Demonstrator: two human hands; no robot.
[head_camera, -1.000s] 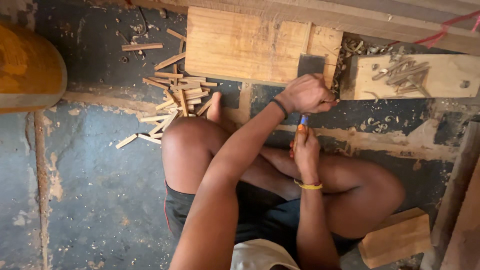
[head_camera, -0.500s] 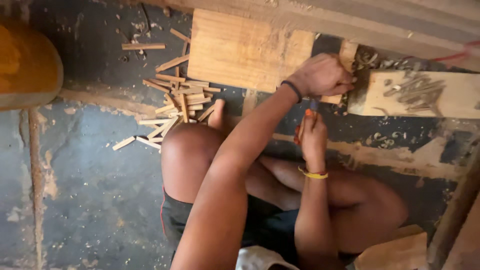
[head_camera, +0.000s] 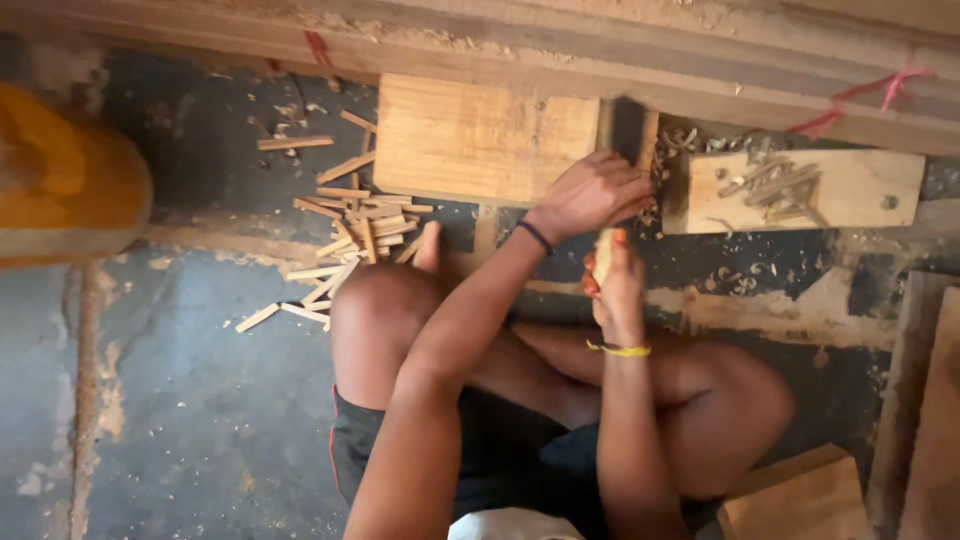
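The left hand (head_camera: 592, 193) reaches forward with its fingers curled down over the gap between two boards, clenched on something small there; what it grips is hidden under the fingers. It wears a dark band at the wrist. Just behind it, nearly touching, the right hand (head_camera: 618, 285) is closed round a short tool handle (head_camera: 604, 250), pale with a bit of orange showing, held upright and pointing toward the left hand. A yellow band sits on the right wrist.

Left of the left hand lies a wide block (head_camera: 485, 138), flat on the floor. Right of it lies a plank (head_camera: 850, 190) with wood shavings (head_camera: 775, 182) heaped on its near end, and more curls are scattered on the floor (head_camera: 190, 420) below it. Further left of both hands, beyond the knee, a loose pile of thin sticks (head_camera: 350, 225) spreads over the dark floor. A long beam (head_camera: 520, 50) runs across ahead of the hands. Far left sits a rounded yellow object (head_camera: 70, 190), blurred. Behind and right of the right hand, near the person's leg, lies another block (head_camera: 800, 500).
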